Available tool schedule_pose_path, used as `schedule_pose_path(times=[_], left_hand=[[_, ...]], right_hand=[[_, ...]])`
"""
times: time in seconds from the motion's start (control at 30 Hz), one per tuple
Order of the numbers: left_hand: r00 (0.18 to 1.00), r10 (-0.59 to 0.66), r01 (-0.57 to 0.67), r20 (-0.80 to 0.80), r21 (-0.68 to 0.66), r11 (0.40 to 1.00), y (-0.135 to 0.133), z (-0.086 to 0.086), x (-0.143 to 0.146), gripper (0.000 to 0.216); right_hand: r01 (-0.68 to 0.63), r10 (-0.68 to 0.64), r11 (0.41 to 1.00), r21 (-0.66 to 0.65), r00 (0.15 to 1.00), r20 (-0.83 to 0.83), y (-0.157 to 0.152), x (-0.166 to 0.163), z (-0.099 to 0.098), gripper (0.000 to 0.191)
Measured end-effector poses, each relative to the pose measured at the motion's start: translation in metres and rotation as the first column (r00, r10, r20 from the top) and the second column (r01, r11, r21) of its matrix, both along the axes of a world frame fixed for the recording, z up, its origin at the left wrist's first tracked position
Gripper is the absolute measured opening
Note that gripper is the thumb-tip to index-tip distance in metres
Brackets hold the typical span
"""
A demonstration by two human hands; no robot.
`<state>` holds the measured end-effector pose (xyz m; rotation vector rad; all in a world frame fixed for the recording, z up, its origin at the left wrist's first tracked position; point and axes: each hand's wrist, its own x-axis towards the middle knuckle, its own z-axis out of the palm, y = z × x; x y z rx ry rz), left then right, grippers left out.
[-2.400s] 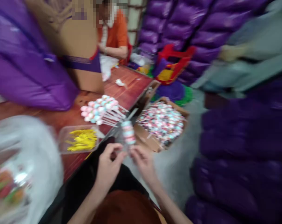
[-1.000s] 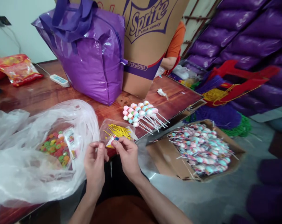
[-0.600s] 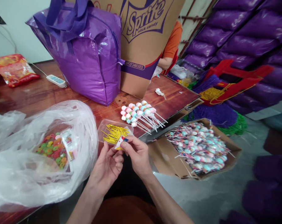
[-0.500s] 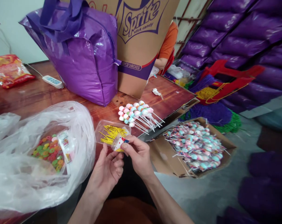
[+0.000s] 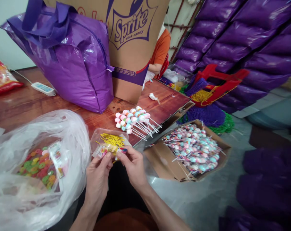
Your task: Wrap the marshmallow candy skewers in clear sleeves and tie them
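Note:
Both my hands pinch a small clear plastic wrapper (image 5: pixel 111 149) with coloured print, stretched between them. My left hand (image 5: pixel 98 171) has thumb and fingers closed on its left part; my right hand (image 5: pixel 133 165) grips its right end. Just behind it, a clear plastic tray (image 5: pixel 97 138) holds many yellow twist ties (image 5: pixel 113 139). Beyond my right hand, several marshmallow sticks (image 5: pixel 136 119) in pastel colours lie side by side on the table, their white sticks towards the front right. What the wrapper contains, if anything, I cannot make out.
A white plastic bag (image 5: pixel 73 128) with ring-shaped candies (image 5: pixel 37 165) lies left. At right, an open carton (image 5: pixel 157 157) holds wrapped marshmallow sticks (image 5: pixel 193 150). A purple bag (image 5: pixel 73 67) and a Sprite carton (image 5: pixel 133 83) stand on the table (image 5: pixel 20 110). A person in orange (image 5: pixel 162 48) sits behind.
My left hand has closed from loosely spread fingers onto the wrapper, which is now stretched out between both hands. The view has shifted, so the surroundings sit further left.

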<state>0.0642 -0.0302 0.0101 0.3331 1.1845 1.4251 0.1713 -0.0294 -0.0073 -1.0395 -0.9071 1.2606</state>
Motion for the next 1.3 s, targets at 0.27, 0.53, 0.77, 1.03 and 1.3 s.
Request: schedule_pose_path(times=[0.27,0.53,0.77,1.03,1.3], left_hand=[[0.999,0.042,-0.04,-0.02,0.116,0.992,0.001,-0.002,0.001,0.034],[0.99,0.118,-0.125,0.079,0.091,0.988,0.003,0.005,-0.008,0.032],[0.987,0.148,-0.156,0.063,0.149,0.976,0.007,0.007,-0.006,0.029],[0.958,0.218,-0.232,0.184,0.06,0.971,0.022,0.001,-0.028,0.033],[0.938,0.262,-0.253,0.225,-0.072,0.965,0.031,-0.004,-0.04,0.014]], right_hand=[[0.053,-0.061,0.997,0.052,0.986,0.158,0.004,-0.005,0.0,0.04],[0.008,-0.035,0.997,0.078,0.934,0.354,0.007,0.005,-0.006,0.046],[0.076,-0.274,0.956,0.285,0.587,0.762,0.045,0.028,0.003,0.034],[0.08,-0.343,0.93,0.358,-0.156,0.926,0.095,0.07,-0.017,0.014],[0.13,-0.479,0.873,0.47,0.409,0.777,0.066,0.073,-0.009,0.018]])
